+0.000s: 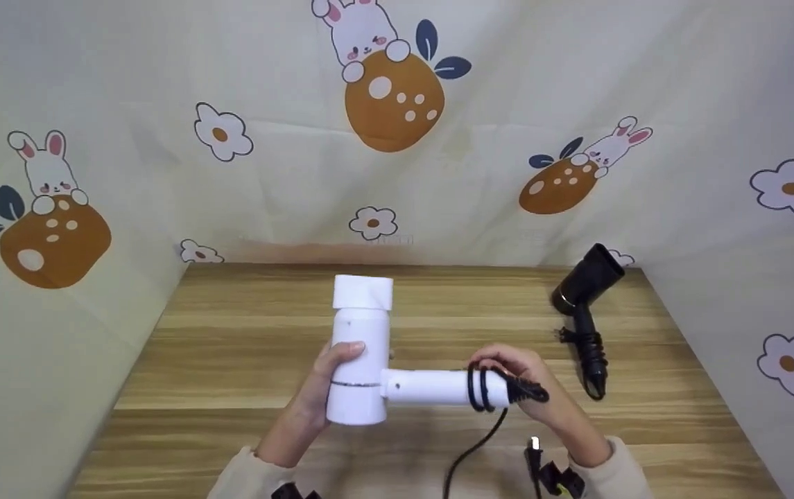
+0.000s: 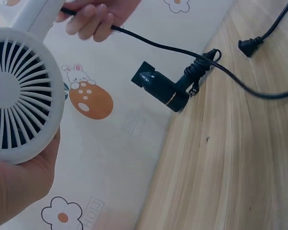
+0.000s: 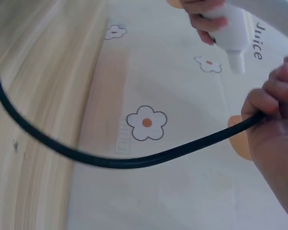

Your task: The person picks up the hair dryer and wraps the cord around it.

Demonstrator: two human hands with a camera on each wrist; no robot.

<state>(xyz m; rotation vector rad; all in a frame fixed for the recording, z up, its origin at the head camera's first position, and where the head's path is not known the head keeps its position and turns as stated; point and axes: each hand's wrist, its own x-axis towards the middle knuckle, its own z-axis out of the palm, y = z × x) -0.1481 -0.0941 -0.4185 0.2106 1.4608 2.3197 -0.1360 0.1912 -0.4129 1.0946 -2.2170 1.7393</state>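
A white hair dryer (image 1: 372,326) with a flat nozzle is held up over the table, its handle pointing right. My left hand (image 1: 315,388) grips the barrel, thumb across the front. In the left wrist view, the slatted rear grille (image 2: 36,98) faces the camera. Loops of black cord (image 1: 483,398) go round the handle's end. My right hand (image 1: 532,366) is there, partly behind the handle. Its fingers curl round the cord (image 3: 182,149) in the right wrist view, and a loose length hangs down in a curve.
A black hair dryer (image 1: 587,281) lies at the table's back right, cord wound round its handle. The plug (image 1: 534,454) of a black cord is near the front, by the right sleeve (image 1: 618,468). Printed cloth (image 1: 286,187) surrounds the wooden table (image 1: 230,346) at the back and sides.
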